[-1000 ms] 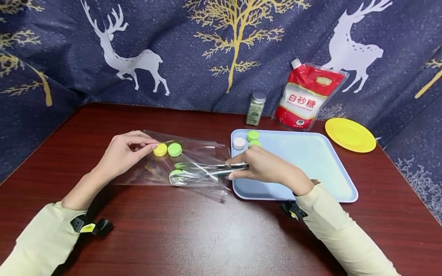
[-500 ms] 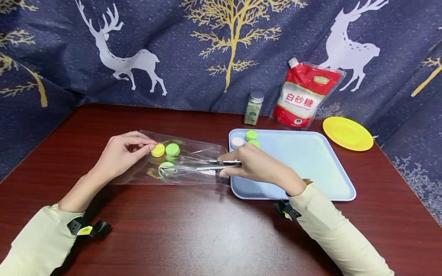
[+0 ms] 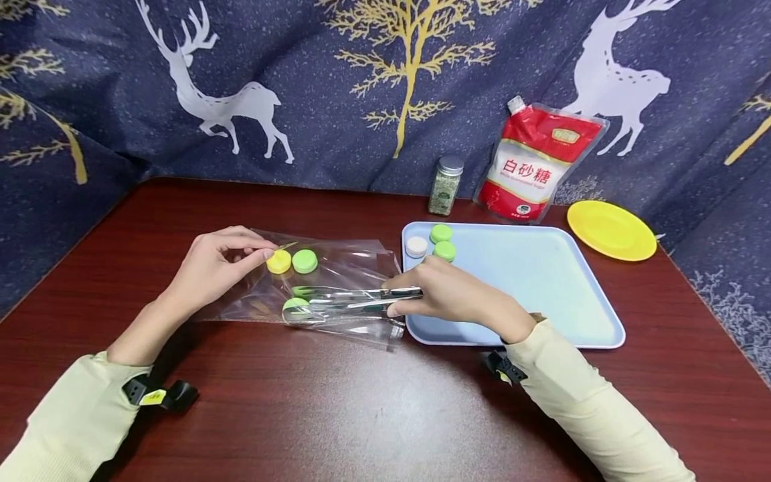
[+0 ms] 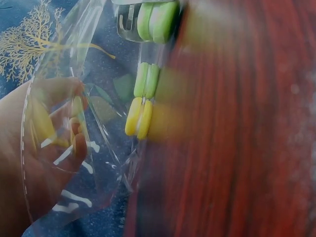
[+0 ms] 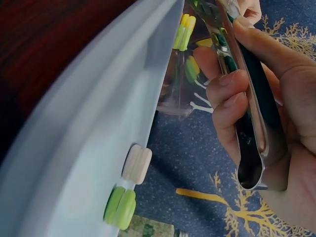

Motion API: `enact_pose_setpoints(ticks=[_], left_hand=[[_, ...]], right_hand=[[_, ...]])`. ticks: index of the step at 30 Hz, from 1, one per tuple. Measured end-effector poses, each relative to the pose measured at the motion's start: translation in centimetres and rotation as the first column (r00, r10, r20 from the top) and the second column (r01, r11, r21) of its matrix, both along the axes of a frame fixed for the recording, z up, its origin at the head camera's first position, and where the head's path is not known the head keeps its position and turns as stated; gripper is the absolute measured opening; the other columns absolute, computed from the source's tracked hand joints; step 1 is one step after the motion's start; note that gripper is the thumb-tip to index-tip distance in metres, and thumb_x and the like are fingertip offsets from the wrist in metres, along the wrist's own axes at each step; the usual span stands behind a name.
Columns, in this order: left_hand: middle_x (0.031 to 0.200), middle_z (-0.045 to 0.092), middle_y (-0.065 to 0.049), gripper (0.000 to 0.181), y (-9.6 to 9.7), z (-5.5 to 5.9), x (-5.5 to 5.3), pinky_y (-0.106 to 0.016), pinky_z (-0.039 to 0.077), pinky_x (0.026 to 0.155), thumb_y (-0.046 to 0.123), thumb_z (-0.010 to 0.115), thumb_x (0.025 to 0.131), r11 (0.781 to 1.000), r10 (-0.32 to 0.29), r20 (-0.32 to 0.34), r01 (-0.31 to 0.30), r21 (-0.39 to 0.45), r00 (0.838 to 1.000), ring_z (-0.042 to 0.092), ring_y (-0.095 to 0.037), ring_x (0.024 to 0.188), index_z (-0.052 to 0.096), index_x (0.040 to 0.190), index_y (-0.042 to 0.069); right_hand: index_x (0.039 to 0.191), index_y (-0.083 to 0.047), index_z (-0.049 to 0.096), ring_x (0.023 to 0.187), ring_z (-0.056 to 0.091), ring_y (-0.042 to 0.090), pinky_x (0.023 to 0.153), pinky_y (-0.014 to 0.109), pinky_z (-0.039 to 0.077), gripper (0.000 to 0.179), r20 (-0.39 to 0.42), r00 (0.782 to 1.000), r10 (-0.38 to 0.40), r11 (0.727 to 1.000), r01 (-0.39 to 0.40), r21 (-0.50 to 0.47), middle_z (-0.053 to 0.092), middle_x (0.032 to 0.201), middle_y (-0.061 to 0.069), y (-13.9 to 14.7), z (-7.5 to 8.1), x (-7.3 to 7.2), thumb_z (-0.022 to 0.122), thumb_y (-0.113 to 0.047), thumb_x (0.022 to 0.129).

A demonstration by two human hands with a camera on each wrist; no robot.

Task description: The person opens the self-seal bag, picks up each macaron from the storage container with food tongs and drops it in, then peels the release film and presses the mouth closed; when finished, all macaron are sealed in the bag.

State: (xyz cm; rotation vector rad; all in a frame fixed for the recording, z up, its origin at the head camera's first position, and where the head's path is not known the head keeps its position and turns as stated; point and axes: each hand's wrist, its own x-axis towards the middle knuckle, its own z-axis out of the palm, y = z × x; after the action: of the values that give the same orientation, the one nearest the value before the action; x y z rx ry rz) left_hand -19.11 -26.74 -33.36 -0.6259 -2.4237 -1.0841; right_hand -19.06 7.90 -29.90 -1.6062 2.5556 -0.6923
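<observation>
A clear plastic bag [image 3: 355, 251] lies on the table with a yellow macaron [image 3: 279, 262] and a green macaron [image 3: 304, 261] side by side inside. My left hand [image 3: 225, 268] pinches the bag's film beside the yellow macaron; in the left wrist view the fingers show through the film. My right hand [image 3: 452, 291] grips metal tongs [image 5: 252, 106], whose arms reach through the bag's right end. Another green macaron [image 3: 296, 306] is at the tongs' tips inside the bag, near its front edge. The left wrist view shows this green macaron [image 4: 158, 22] beside a tip.
A pale blue tray [image 3: 530, 288] under the right forearm bears a white macaron [image 3: 416, 246] and two green ones along its left side. Behind it stand a spice jar [image 3: 446, 186] and a red sugar pouch [image 3: 533, 164]. A yellow plate [image 3: 612, 230] lies at the back right.
The tongs and the green macaron at their tips have moved left, further into the bag, then slightly toward the front edge. The left hand stays in place, pinching the film.
</observation>
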Motion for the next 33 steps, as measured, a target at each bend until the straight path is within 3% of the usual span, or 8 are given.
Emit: enact_pose_setpoints(ticks=[6, 10, 13, 19, 25, 28, 33], left_hand=[[0.084, 0.065, 0.004, 0.015, 0.1, 0.2, 0.2, -0.017, 0.036, 0.052, 0.001, 0.075, 0.076, 1.0, -0.019, -0.006, 0.019, 0.006, 1.0, 0.05, -0.006, 0.065, 0.075, 0.089, 0.009], [0.083, 0.065, 0.005, 0.013, 0.1, 0.3, 0.3, -0.017, 0.035, 0.052, 0.002, 0.074, 0.077, 1.0, -0.007, -0.012, 0.007, -0.003, 1.0, 0.049, -0.005, 0.066, 0.074, 0.088, 0.01], [0.082, 0.066, 0.002, 0.012, 0.7, 0.9, 0.8, -0.017, 0.035, 0.053, -0.001, 0.072, 0.078, 1.0, -0.004, -0.01, 0.004, -0.002, 1.0, 0.05, -0.004, 0.066, 0.074, 0.087, 0.006], [0.08, 0.066, -0.006, 0.01, 2.0, 2.5, 2.1, -0.017, 0.036, 0.054, -0.006, 0.07, 0.078, 1.0, -0.006, 0.005, 0.006, 0.001, 1.0, 0.049, -0.005, 0.065, 0.072, 0.086, -0.001], [0.082, 0.066, 0.0, 0.011, 0.9, 1.0, 0.9, -0.018, 0.034, 0.052, -0.002, 0.072, 0.078, 1.0, -0.002, -0.004, 0.002, -0.001, 1.0, 0.048, -0.004, 0.064, 0.074, 0.087, 0.005], [0.083, 0.066, 0.004, 0.013, 0.4, 0.3, 0.3, -0.018, 0.035, 0.052, 0.001, 0.073, 0.078, 1.0, -0.01, -0.001, 0.01, 0.006, 1.0, 0.049, -0.005, 0.065, 0.074, 0.088, 0.009], [0.084, 0.066, 0.005, 0.013, 0.2, 0.2, 0.2, -0.017, 0.037, 0.053, 0.003, 0.074, 0.078, 0.999, -0.034, 0.017, 0.033, 0.038, 0.999, 0.051, -0.006, 0.068, 0.075, 0.088, 0.011]], right_hand=[[0.105, -0.001, 0.07, 0.05, 0.034, 0.0, 0.05, 0.021, 0.037, 0.033, -0.042, 0.999, -0.002, 1.0, 0.002, -0.007, 0.07, 0.083, 0.003, -0.2, 0.1, 0.0, 0.071, -0.027, 0.083], [0.105, -0.001, 0.069, 0.054, 0.046, -0.001, 0.056, 0.021, 0.044, 0.032, -0.065, 0.998, -0.022, 1.0, 0.022, -0.004, 0.07, 0.087, 0.005, -1.1, 0.2, -0.2, 0.07, -0.025, 0.084], [0.104, -0.002, 0.07, 0.06, 0.055, 0.0, 0.062, 0.021, 0.047, 0.03, -0.077, 0.995, -0.063, 0.998, 0.064, 0.021, 0.07, 0.092, 0.004, -1.9, 0.3, -0.3, 0.07, -0.024, 0.084], [0.112, -0.003, 0.067, 0.058, 0.053, 0.001, 0.068, 0.023, 0.046, 0.036, -0.028, 0.994, -0.109, 0.991, 0.111, 0.071, 0.069, 0.101, 0.005, -3.6, 0.6, -0.5, 0.068, -0.027, 0.086], [0.112, -0.004, 0.067, 0.083, 0.064, 0.006, 0.078, 0.024, 0.048, 0.034, -0.009, 0.998, -0.07, 0.996, 0.07, 0.053, 0.067, 0.106, 0.004, -4.7, 0.1, -0.5, 0.068, -0.026, 0.086], [0.111, -0.005, 0.068, 0.083, 0.064, 0.007, 0.078, 0.025, 0.048, 0.033, -0.026, 0.998, -0.062, 0.996, 0.064, 0.057, 0.068, 0.103, 0.003, -5.0, -0.2, -0.5, 0.068, -0.026, 0.086], [0.111, -0.007, 0.069, 0.082, 0.062, 0.006, 0.077, 0.027, 0.048, 0.031, -0.024, 0.997, -0.072, 0.995, 0.074, 0.074, 0.068, 0.102, 0.001, -5.1, -0.4, -0.4, 0.068, -0.026, 0.086]])
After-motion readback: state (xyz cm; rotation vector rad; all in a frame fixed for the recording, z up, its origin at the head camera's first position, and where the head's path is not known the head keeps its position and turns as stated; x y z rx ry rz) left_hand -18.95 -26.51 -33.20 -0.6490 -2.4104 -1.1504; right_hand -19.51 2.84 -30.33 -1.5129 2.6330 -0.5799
